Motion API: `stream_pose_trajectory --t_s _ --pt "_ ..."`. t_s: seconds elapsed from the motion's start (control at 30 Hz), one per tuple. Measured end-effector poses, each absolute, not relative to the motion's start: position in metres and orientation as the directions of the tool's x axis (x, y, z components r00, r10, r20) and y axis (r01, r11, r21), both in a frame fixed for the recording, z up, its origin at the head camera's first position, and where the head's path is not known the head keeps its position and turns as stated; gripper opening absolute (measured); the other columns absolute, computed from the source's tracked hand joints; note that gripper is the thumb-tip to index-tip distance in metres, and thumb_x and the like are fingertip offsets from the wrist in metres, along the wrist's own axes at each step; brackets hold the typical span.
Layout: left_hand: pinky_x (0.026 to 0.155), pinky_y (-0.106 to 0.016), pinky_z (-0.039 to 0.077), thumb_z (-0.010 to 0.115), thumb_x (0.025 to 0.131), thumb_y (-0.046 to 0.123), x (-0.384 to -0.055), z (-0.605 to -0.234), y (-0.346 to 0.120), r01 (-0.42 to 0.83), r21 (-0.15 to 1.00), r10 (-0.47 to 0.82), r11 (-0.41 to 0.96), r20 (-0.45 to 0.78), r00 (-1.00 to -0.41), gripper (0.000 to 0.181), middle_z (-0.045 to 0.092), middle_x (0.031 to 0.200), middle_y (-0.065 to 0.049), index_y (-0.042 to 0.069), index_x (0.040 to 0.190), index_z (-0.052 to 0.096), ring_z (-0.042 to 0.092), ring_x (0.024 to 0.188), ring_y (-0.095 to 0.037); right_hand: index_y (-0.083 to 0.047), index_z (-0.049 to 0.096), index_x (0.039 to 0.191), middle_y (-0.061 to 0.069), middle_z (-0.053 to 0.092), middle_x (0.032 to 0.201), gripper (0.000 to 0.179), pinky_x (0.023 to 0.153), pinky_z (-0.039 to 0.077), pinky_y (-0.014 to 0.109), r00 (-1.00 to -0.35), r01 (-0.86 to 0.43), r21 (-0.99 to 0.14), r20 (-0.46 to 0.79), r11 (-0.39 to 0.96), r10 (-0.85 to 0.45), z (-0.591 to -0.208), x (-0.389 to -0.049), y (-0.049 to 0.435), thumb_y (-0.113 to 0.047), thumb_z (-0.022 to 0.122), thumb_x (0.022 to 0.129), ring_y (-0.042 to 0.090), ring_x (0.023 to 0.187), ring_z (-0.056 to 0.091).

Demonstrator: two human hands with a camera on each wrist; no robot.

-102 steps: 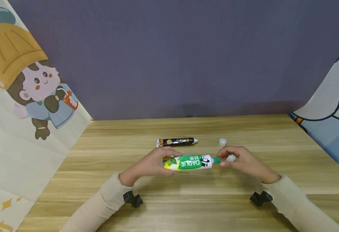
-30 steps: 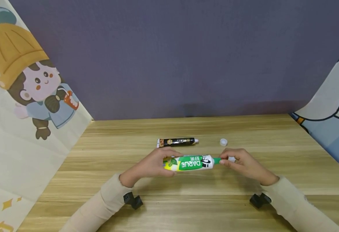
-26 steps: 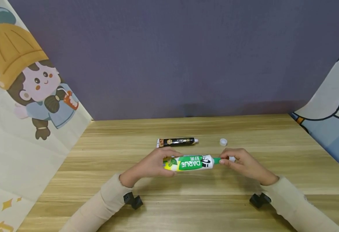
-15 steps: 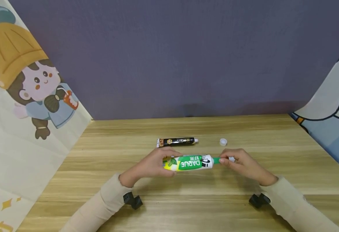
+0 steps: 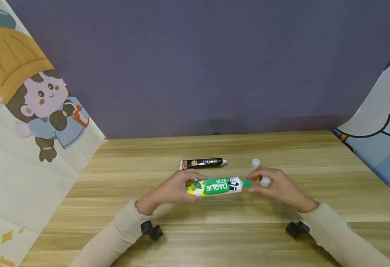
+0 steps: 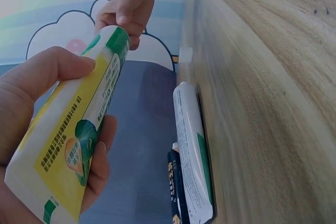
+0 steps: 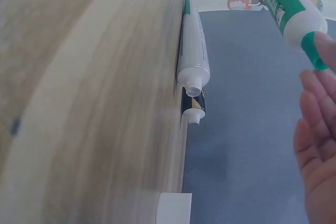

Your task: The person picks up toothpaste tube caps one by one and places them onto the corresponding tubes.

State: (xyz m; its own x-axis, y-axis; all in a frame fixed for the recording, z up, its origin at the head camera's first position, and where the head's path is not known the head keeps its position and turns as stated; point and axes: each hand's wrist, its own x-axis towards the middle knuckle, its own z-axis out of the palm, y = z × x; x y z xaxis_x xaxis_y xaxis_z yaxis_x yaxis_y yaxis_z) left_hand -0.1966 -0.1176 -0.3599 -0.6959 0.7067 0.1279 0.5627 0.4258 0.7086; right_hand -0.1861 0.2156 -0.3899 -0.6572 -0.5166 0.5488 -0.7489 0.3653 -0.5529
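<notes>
My left hand [image 5: 181,186] grips the yellow end of a green, white and yellow toothpaste tube [image 5: 215,186], raised above the table with its capped end to the right. In the left wrist view, the thumb lies along one side of the tube, with fingers on the opposite side. At the tube's tip is a green cap [image 5: 246,183]. Close around it, my right hand [image 5: 278,185] has thumb and fingers spread apart. From the right wrist view, the thumb overlaps the green cap [image 7: 314,51]; contact is hard to tell.
A black toothpaste tube [image 5: 204,163] lies behind the hands, its white nozzle uncapped. Beside it lies a white tube [image 6: 191,145], hidden from the head view. Two white caps are on the wooden table [image 5: 208,244]: one farther back [image 5: 256,162], another by my right hand [image 5: 265,181].
My right fingers pinched the green cap half a second ago; now they have parted, showing more of it. The nearer white cap is more visible. My left hand keeps its hold on the tube.
</notes>
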Motion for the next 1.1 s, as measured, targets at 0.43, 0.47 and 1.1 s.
stream_pose_trajectory --t_s 0.43,0.47,1.1 --pt "0.065 -0.024 0.049 0.076 0.072 0.013 -0.199 -0.361 -0.119 0.544 0.725 0.709 0.423 0.109 -0.697 0.052 0.061 0.117 0.004 0.014 0.123 0.064 0.053 0.087 -0.013 -0.012 0.067 0.097 0.0 0.065 0.088 0.045 0.067 0.044 0.018 -0.587 -0.806 -0.505 0.618 0.308 -0.523 -0.396 -0.191 0.215 0.011 0.08 0.061 0.01 0.075 0.055" --pt "0.065 -0.024 0.049 0.076 0.073 0.013 -0.199 -0.361 -0.119 0.542 0.727 0.71 0.422 0.107 -0.696 0.052 0.061 0.118 0.004 0.014 0.123 0.064 0.053 0.087 -0.013 -0.012 0.067 0.097 -0.001 0.065 0.088 0.044 0.066 0.045 0.019 -0.585 -0.808 -0.504 0.619 0.306 -0.524 -0.396 -0.191 0.216 0.011 0.08 0.062 0.011 0.075 0.055" --pt "0.069 -0.024 0.048 0.077 0.073 0.012 -0.198 -0.358 -0.121 0.574 0.717 0.729 0.395 0.135 -0.671 0.053 0.06 0.119 -0.001 0.013 0.124 0.062 0.052 0.089 -0.013 -0.012 0.069 0.093 -0.002 0.066 0.085 0.04 0.063 0.049 0.025 -0.592 -0.796 -0.533 0.588 0.286 -0.55 -0.393 -0.19 0.214 0.015 0.076 0.064 0.006 0.076 0.058"
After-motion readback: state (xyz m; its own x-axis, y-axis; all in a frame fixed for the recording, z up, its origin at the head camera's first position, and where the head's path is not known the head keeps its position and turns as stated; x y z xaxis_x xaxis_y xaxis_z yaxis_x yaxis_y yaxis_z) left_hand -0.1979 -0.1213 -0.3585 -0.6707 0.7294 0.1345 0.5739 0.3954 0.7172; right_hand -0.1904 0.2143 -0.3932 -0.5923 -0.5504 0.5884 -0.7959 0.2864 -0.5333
